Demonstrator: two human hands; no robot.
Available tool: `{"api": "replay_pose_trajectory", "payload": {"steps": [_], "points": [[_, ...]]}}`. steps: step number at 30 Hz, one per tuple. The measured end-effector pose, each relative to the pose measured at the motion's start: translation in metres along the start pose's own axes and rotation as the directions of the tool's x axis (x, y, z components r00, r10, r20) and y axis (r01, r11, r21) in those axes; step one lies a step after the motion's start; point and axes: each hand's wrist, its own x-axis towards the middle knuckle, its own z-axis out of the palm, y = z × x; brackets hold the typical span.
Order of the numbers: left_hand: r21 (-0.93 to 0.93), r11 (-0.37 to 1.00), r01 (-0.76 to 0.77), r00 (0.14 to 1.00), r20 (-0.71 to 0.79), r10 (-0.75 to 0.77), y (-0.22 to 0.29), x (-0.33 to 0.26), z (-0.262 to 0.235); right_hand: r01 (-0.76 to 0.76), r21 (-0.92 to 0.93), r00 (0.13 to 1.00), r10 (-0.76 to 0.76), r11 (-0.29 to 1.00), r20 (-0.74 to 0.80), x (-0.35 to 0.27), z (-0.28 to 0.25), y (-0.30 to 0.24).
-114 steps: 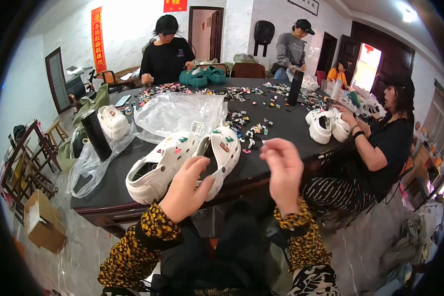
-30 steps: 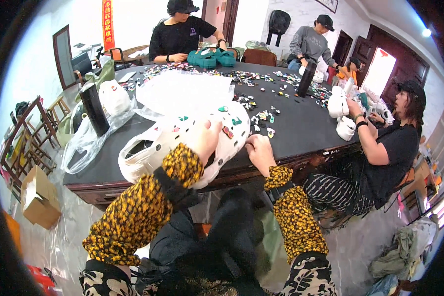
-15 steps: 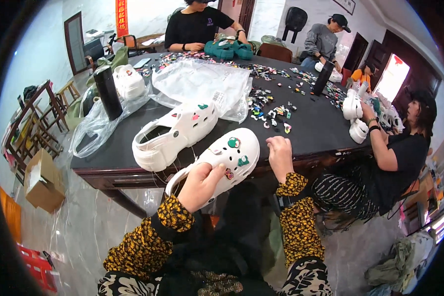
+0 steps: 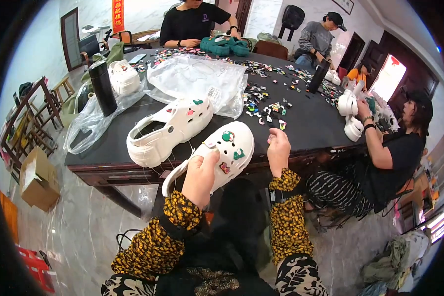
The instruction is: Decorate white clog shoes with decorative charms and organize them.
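Note:
My left hand (image 4: 200,180) grips a white clog (image 4: 235,143) by its side, the thumb on top near the strap. Green charms and a dark reddish charm are fixed in the holes of its upper. Just to the right, my right hand (image 4: 279,152) is closed in a pinch at the table's near edge; what sits between its fingertips is too small to make out. A second white clog (image 4: 182,121), with a few charms on it and loose threads around it, lies on the table to the left. Loose colourful charms (image 4: 267,109) are scattered beyond my right hand.
Clear plastic bags (image 4: 197,79), a black bottle (image 4: 102,89) and another white clog (image 4: 124,77) stand on the dark table (image 4: 311,126). Across it, a person handles green clogs (image 4: 225,46). At the right, a seated person holds white clogs (image 4: 351,111). A cardboard box (image 4: 40,178) sits on the floor.
My left thumb has shifted up the clog towards its strap. My right hand has turned slightly and stays pinched beside the clog. The whole view has shifted a little.

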Motion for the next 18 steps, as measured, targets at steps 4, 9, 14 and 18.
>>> {"api": "replay_pose_trajectory", "payload": {"steps": [4,9,14,18], "points": [[0.015,0.998,-0.066,0.997,-0.025,0.066,-0.002,-0.007,-0.002,-0.122,0.473,0.991,0.136,0.873,0.005,-0.017,-0.012,-0.088],[-0.036,0.997,-0.063,0.997,-0.04,0.062,-0.008,-0.01,-0.009,0.156,0.381,0.986,-0.122,0.911,-0.111,-0.051,-0.001,-0.153],[-0.157,0.988,0.003,1.0,0.012,-0.001,-0.008,-0.013,-0.005,0.317,0.094,0.924,-0.285,0.944,-0.256,-0.067,0.024,-0.131],[-0.154,0.987,-0.033,0.999,0.017,0.036,-0.009,-0.016,-0.007,0.262,0.069,0.924,-0.23,0.963,-0.306,-0.067,0.023,-0.13]]}}
